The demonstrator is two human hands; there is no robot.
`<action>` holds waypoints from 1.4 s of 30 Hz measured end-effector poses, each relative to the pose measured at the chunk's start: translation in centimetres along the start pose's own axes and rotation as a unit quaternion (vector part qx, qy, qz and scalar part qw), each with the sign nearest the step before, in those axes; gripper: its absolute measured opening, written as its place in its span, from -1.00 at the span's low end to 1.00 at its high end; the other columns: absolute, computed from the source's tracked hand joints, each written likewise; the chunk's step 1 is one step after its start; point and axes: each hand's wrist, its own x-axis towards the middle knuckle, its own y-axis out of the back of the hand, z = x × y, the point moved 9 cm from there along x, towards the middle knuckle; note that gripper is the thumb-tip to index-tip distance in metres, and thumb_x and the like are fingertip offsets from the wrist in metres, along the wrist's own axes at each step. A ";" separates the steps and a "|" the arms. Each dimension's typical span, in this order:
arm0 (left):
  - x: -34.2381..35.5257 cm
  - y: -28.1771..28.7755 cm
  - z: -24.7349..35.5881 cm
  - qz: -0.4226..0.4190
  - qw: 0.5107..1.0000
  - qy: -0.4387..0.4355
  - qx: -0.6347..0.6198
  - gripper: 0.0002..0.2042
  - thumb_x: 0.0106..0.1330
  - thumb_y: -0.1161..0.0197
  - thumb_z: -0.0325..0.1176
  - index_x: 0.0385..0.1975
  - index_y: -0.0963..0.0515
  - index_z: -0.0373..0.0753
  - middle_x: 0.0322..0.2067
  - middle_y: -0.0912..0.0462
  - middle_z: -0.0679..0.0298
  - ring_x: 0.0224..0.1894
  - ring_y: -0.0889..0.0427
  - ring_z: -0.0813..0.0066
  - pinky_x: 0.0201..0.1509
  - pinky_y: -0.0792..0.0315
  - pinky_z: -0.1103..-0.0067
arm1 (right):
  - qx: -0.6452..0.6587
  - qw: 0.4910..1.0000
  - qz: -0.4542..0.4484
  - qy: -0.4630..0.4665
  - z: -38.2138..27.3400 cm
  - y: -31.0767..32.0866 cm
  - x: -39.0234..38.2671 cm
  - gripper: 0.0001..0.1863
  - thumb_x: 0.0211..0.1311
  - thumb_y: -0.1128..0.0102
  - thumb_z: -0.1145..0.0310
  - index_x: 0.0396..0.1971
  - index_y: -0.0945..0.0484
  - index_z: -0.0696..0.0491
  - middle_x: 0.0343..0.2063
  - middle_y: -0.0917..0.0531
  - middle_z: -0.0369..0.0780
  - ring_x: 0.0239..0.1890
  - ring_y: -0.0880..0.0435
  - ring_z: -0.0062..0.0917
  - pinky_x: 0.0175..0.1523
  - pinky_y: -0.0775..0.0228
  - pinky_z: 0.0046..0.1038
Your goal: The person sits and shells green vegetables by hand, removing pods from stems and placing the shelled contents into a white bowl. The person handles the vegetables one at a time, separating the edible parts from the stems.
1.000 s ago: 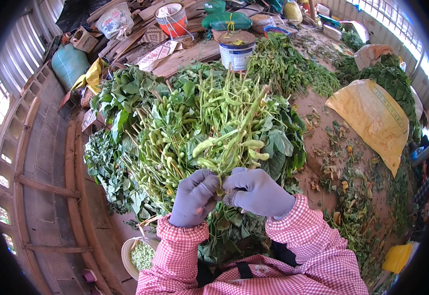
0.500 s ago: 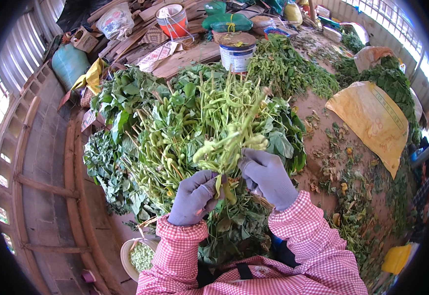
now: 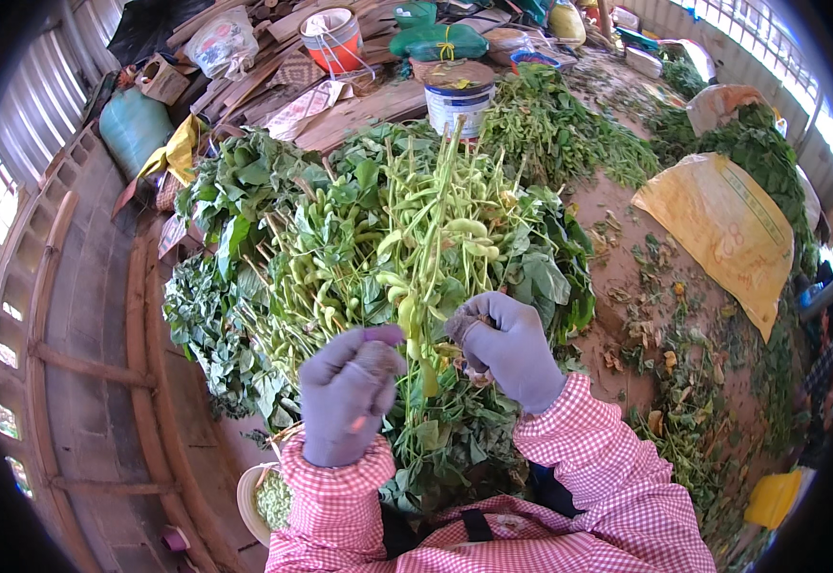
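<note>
A green soybean stalk (image 3: 431, 248) with plump pods stands nearly upright between my gloved hands, over a large heap of leafy soybean plants (image 3: 316, 258). My right hand (image 3: 510, 351) is closed at the stalk's lower right side and appears to pinch it; the fingertips are partly hidden. To the left of the stalk, my left hand (image 3: 348, 393) is closed, apart from it, with the thumb pressed to the curled fingers. Whatever may be inside that grip is hidden. Several pods hang in the gap between the hands.
A pail (image 3: 273, 498) of shelled green beans stands by my left forearm. Beyond the heap are a white-and-blue bucket (image 3: 459, 105), an orange bucket (image 3: 333, 43) and boards. A yellowish sack (image 3: 722, 234) lies on the right among scattered leaves. A block wall (image 3: 92, 353) runs along the left.
My left hand has moved left and away from the stalk. The stalk has swung from a rightward tilt to nearly upright, and my right hand has shifted slightly left and down.
</note>
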 end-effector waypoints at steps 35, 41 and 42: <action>0.8 -2.1 -2.4 -0.067 0.871 -0.204 0.442 -0.75 0.10 -0.23 -0.63 -0.18 -0.56 -0.45 -0.40 -0.62 0.15 -0.38 -0.63 0.45 -0.26 -0.48 0.62 | -0.286 0.921 -0.136 0.228 -1.4 -3.1 -1.3 -0.92 0.01 -0.07 0.56 -0.44 -0.47 0.21 -0.57 -0.46 -0.09 -0.46 -0.49 -0.29 -0.31 -0.33 -0.36; 1.6 0.8 -5.6 -0.009 0.980 0.113 0.164 -0.79 0.26 -0.18 -0.47 -0.16 -0.55 -0.43 -0.42 -0.58 0.38 -0.46 -0.42 0.74 -0.40 -0.35 0.72 | -0.265 0.932 -0.104 0.222 -1.2 -3.5 -1.3 -0.93 0.00 -0.09 0.54 -0.46 -0.47 0.18 -0.55 -0.43 -0.08 -0.41 -0.44 -0.25 -0.28 -0.26 -0.29; 1.7 0.5 -5.4 0.000 0.981 0.092 0.171 -0.79 0.27 -0.17 -0.47 -0.16 -0.56 -0.42 -0.42 -0.58 0.38 -0.48 -0.41 0.75 -0.42 -0.33 0.74 | -0.277 0.930 -0.103 0.218 -1.3 -3.7 -1.4 -0.92 -0.01 -0.07 0.54 -0.46 -0.45 0.18 -0.54 -0.43 -0.05 -0.39 -0.46 -0.20 -0.27 -0.29 -0.26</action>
